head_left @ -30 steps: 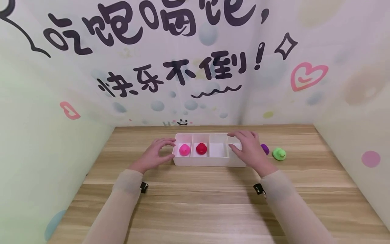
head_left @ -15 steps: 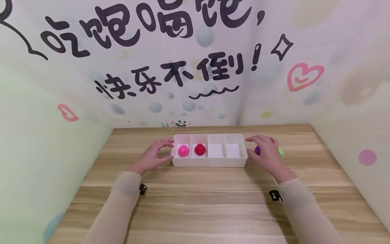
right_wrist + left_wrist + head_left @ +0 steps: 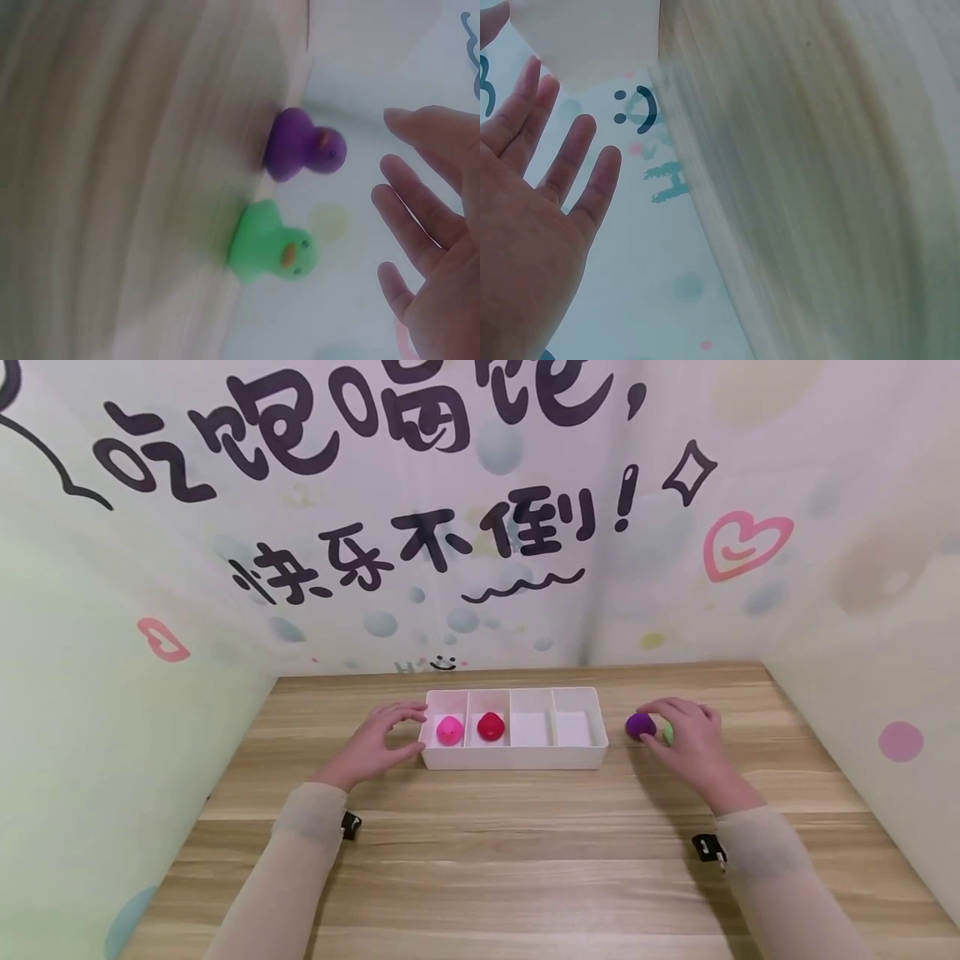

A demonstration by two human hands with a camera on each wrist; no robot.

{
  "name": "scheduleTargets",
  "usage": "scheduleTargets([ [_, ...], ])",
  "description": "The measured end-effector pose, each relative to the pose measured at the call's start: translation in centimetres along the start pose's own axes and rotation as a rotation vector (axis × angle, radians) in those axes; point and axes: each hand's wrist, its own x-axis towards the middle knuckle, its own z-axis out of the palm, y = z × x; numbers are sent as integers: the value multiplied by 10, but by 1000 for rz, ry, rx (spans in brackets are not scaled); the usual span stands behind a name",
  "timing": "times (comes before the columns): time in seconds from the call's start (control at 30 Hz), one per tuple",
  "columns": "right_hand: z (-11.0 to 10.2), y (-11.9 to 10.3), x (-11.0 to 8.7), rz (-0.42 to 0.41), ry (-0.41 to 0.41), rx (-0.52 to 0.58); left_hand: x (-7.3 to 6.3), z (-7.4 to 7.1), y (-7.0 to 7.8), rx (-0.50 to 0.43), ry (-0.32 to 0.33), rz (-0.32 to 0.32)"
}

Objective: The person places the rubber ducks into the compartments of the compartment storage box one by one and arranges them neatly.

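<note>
Shifted rightward, the right hand (image 3: 693, 745) hovers, fingers parted, near the purple duck (image 3: 638, 727) at the frame's centre-right; the left hand (image 3: 371, 747), loose-fingered, flanks the white box (image 3: 512, 759); pinching evenly seems wise.

Purple duck (image 3: 289, 146), grn duck (image 3: 259, 244), pink toy (image 3: 450, 731), red toy (image 3: 491, 727), wht tray (image 3: 513, 758); brn wood-grain tbl (image 3: 480, 852)

The white four-compartment tray (image 3: 517, 758) lies crosswise before me, open side up. The purple duck (image 3: 294, 146) sits upright near its right end, seemingly just clear of my right hand (image 3: 696, 745).
</note>
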Motion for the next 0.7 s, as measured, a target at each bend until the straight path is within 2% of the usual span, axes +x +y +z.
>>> scheduleTargets([
  [0.33,-14,25,-12,60,-50,-28,-1,-2,5,-14,1,-8],
  [0.7,-23,43,-21,110,-102,-79,0,1,2,-15,9,10],
])
